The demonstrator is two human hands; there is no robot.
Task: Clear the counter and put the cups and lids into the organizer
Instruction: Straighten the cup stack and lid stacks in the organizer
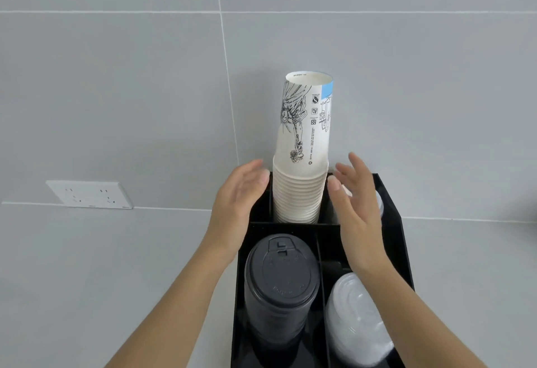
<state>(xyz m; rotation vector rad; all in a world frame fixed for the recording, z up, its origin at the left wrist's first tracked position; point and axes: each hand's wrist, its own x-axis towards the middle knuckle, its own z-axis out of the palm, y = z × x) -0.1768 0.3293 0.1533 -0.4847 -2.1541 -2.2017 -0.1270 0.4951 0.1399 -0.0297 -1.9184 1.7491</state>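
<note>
A tall stack of white paper cups (302, 146) printed with line drawings stands upside down in the back middle compartment of a black organizer (402, 239). A stack of black lids (280, 280) fills the front left compartment. The front right compartment holds a stack of clear lids (353, 321). My left hand (236, 199) is open just left of the cup stack, fingers apart, not touching it. On the stack's right, my right hand (353, 208) is open too and holds nothing. Something white (379, 202) shows partly behind my right hand in the back right compartment.
The organizer sits on a grey counter (101, 266) against a grey tiled wall (116, 91). A white double power outlet (90, 194) is set low in the wall at the left. A dark object edge (527, 210) shows at the far right.
</note>
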